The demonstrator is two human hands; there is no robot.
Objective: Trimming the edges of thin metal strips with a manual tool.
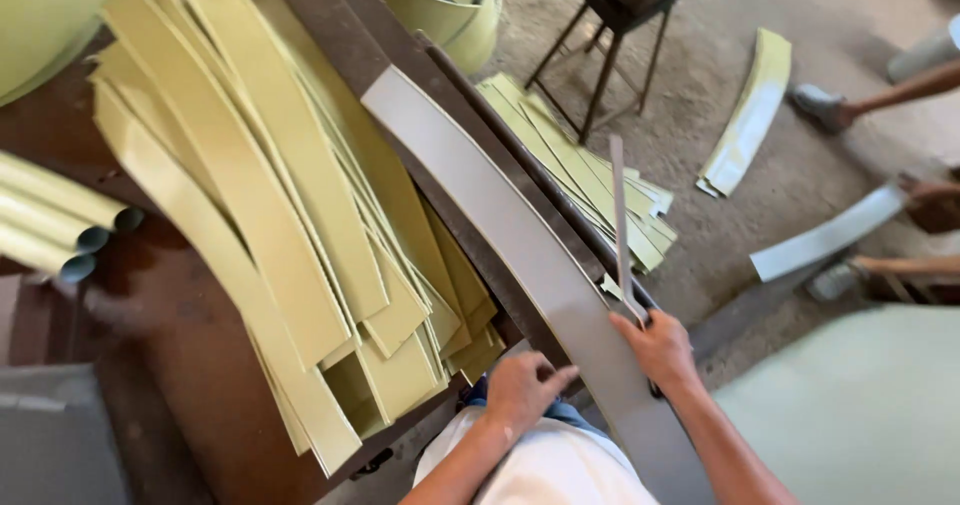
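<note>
A long curved grey strip (480, 180) lies along the edge of a dark metal cutter bed (330, 25). My left hand (522, 390) presses its fingers down on the near part of the strip. My right hand (655, 350) grips the grey lever blade (620, 225) of the cutter, which runs away from me along the strip's right side. A fanned pile of pale yellow curved strips (270, 205) rests on the brown table to the left.
Yellow rolled tubes (50, 230) lie at the left edge. More cut yellow strips (580, 175) are heaped on the floor beside a metal stool (610, 35). Another person at the right holds a grey strip (830, 235); a loose strip (750, 115) lies on the floor.
</note>
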